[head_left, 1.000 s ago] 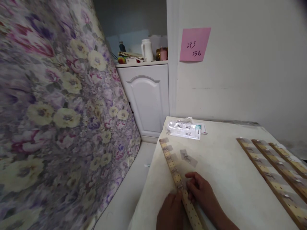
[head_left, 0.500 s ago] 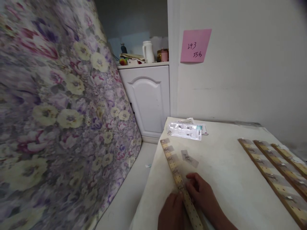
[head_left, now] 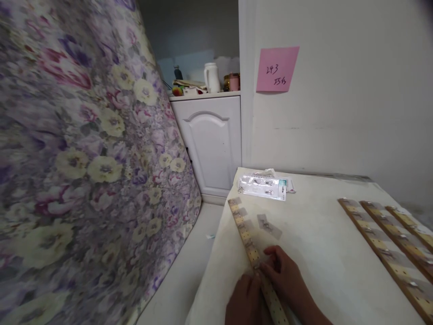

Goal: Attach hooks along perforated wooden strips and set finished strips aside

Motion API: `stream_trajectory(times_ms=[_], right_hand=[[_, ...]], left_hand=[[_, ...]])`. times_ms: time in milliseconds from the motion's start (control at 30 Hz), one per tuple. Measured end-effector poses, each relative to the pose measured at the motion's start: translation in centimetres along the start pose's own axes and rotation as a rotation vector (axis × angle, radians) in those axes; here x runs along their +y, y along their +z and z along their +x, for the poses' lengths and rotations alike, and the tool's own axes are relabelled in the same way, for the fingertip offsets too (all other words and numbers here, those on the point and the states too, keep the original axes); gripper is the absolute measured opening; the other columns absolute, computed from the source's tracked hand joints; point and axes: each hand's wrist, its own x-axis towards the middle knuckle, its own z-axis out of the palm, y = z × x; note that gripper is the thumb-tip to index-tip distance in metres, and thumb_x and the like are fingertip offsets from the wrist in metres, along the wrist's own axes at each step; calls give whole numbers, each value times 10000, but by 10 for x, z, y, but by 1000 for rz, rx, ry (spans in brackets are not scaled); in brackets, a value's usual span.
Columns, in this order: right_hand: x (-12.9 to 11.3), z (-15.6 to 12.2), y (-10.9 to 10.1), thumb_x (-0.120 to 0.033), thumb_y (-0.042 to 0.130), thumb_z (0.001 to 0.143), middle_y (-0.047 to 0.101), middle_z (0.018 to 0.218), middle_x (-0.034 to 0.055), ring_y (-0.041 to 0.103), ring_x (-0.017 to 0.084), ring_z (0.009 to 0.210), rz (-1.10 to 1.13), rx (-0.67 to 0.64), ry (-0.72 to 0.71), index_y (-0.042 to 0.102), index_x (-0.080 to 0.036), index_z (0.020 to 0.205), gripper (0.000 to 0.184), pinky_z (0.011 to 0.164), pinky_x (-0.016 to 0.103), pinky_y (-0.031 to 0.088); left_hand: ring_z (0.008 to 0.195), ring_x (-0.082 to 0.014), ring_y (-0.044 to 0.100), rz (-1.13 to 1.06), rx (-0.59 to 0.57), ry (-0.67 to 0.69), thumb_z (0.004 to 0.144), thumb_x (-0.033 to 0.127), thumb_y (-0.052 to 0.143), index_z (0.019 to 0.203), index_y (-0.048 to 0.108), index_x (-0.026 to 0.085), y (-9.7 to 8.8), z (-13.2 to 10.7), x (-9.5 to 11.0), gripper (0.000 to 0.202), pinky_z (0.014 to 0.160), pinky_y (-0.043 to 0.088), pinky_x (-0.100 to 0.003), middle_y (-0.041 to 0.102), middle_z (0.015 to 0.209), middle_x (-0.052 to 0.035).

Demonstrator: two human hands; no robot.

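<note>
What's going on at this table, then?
A person is working with bare hands on a narrow, holed strip lying on the white table. The left hand and right hand are close together at its near part; exactly what the fingertips are doing is too small to tell. Beside the strip lies a loose clear piece, with clear packaging further back. Three similar strips lie off to the right.
</note>
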Motion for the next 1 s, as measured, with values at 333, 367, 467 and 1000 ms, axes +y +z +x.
stream_trajectory(times_ms=[333, 367, 467, 1000], right_hand=[[6, 5, 2, -250, 603, 697, 488, 589, -69, 535, 160, 588, 70, -20, -9, 535, -224, 913, 228, 562, 260, 408], [6, 4, 2, -257, 603, 703, 493, 594, -66, 537, 162, 591, 64, -15, -15, 536, -224, 918, 227, 562, 262, 411], [3, 0, 0, -284, 600, 732, 511, 615, -55, 544, 166, 605, 28, -7, -36, 538, -219, 940, 226, 575, 270, 425], [20, 17, -36, -406, 446, 861, 633, 852, 32, 609, 197, 749, -171, 262, -136, 574, -207, 995, 272, 710, 325, 479]], left_hand=[[997, -220, 588, 50, 12, -60, 915, 217, 357, 1124, 622, 246, 12, 7, -5, 339, 858, 459, -332, 625, 1064, -68], [994, -217, 590, 49, 15, -66, 913, 214, 358, 1117, 624, 248, 12, 7, -4, 337, 855, 459, -328, 628, 1061, -63], [987, -226, 600, 39, 18, -70, 886, 202, 391, 1141, 615, 257, 7, 5, -1, 343, 825, 471, -322, 635, 1054, -62], [1003, -225, 618, 47, 70, 21, 829, 167, 417, 1231, 588, 277, 3, -1, -5, 450, 838, 486, -300, 661, 1088, -64]])
